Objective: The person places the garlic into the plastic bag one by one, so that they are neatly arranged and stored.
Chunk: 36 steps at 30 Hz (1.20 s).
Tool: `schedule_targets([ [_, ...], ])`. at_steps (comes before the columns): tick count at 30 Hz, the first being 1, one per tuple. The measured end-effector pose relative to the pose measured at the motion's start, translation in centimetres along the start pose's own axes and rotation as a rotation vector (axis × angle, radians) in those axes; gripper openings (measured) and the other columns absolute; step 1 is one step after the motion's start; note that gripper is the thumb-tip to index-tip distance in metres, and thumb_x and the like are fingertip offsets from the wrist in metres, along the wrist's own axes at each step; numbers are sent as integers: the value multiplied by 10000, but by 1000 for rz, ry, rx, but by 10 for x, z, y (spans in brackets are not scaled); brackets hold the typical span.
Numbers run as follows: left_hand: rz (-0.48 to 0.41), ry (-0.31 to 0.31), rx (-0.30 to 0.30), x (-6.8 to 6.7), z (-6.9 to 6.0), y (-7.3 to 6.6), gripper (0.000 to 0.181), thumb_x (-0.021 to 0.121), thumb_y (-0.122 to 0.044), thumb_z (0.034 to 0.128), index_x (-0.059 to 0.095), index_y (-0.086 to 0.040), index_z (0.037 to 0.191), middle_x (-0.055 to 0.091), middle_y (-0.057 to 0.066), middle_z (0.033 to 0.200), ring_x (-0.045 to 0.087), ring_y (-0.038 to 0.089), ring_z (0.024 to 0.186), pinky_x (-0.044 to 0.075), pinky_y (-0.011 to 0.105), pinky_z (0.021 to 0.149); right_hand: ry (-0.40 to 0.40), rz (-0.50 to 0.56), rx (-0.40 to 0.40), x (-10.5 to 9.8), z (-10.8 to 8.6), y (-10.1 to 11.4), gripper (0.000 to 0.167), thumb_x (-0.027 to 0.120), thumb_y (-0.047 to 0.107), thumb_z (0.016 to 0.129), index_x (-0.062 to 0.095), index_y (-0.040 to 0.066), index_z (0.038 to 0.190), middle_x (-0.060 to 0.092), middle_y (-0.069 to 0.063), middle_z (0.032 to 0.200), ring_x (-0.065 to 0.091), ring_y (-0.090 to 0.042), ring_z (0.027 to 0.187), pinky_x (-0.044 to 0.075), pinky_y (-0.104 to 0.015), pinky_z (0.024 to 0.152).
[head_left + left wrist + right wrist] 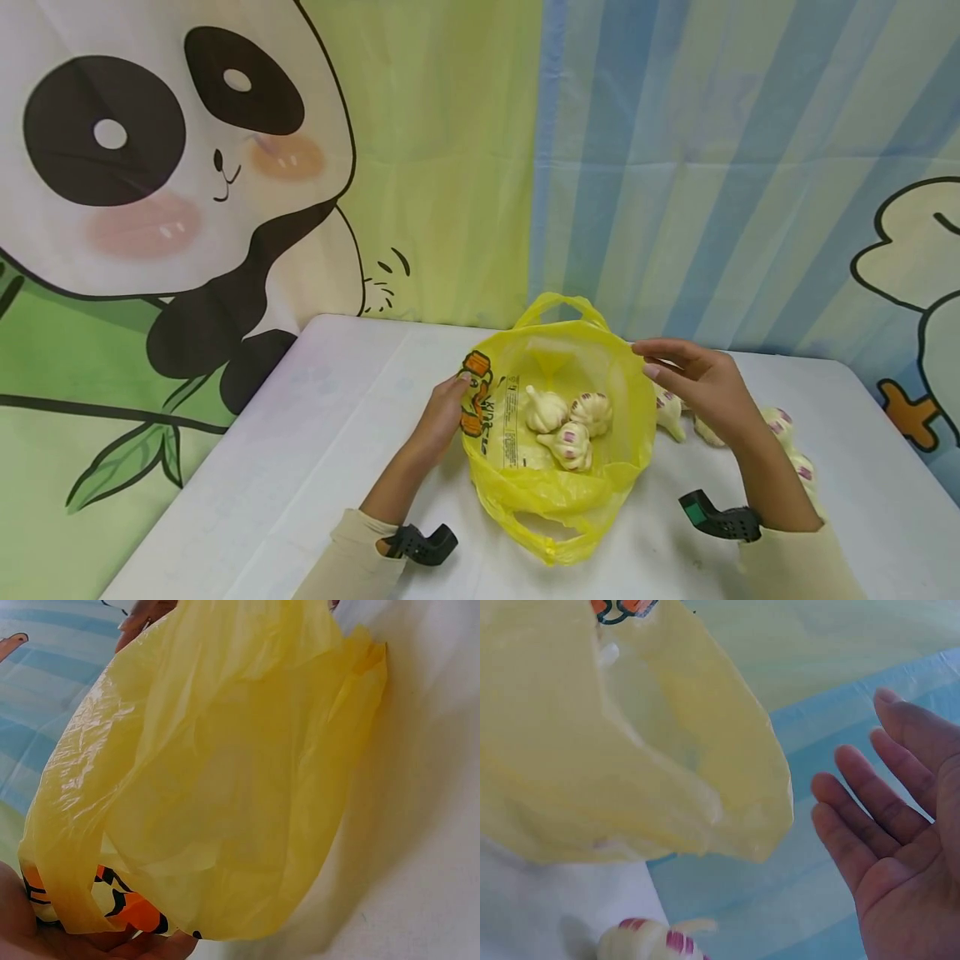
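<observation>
A yellow plastic bag (551, 492) with handles stands on the table, its mouth spread wide. Inside, three white garlic bulbs with purple patches (572, 447) lie together. My left hand (441, 417) pinches the bag's left rim by the orange cartoon print, thumb on the inner side; the left wrist view shows fingers under the bag (225, 772). By the right rim is my right hand (708, 385), fingers loosely extended. The right wrist view shows that hand (900, 855) with an empty palm, apart from the bag (720, 727).
More garlic bulbs lie on the table to the right, one beside the bag (669, 413) and others near the right forearm (778, 423). Behind the white table (337, 400) hangs a printed curtain (450, 167) with a panda.
</observation>
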<state>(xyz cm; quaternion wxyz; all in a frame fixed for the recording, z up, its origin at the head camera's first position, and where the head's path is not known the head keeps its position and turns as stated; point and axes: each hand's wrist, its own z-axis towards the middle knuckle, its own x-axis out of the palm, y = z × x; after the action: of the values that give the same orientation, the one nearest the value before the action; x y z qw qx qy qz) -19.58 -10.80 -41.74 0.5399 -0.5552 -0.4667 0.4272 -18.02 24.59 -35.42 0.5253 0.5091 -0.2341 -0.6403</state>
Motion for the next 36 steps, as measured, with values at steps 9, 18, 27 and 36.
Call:
schedule_targets([
  [9, 2, 0, 1, 1, 1, 1, 512, 316, -367, 1069, 478, -10, 1399, 578, 215, 1166, 514, 345, 1140, 398, 394, 959, -118, -54, 58, -6, -11, -14, 339, 630, 163, 966, 608, 22, 1273, 618, -24, 1221, 570, -41, 1106, 473, -155, 833],
  [18, -5, 10, 4, 1, 2, 0, 523, 306, -381, 1071, 483, -5, 1388, 573, 241, 1152, 525, 368, 1109, 413, 380, 937, -199, -43, 158, -6, -22, -46, 400, 651, 243, 953, 595, 33, 1288, 620, -12, 1257, 555, -11, 1109, 499, -171, 791],
  [27, -5, 12, -5, 1, 2, 1, 515, 295, -365, 1077, 458, -13, 1415, 572, 233, 1174, 519, 374, 1126, 398, 397, 948, -167, 12, 235, 5, -31, -63, 485, 665, 267, 943, 534, 35, 1349, 524, -49, 1371, 471, -127, 1280, 417, -121, 889],
  [36, 10, -2, 10, -1, 1, 2, 518, 323, -411, 1061, 527, -32, 1350, 591, 219, 1083, 555, 333, 1026, 433, 340, 885, -147, -39, 235, 9, -31, -70, 524, 652, 274, 953, 496, -7, 1366, 489, -149, 1393, 440, -292, 1305, 392, -95, 897],
])
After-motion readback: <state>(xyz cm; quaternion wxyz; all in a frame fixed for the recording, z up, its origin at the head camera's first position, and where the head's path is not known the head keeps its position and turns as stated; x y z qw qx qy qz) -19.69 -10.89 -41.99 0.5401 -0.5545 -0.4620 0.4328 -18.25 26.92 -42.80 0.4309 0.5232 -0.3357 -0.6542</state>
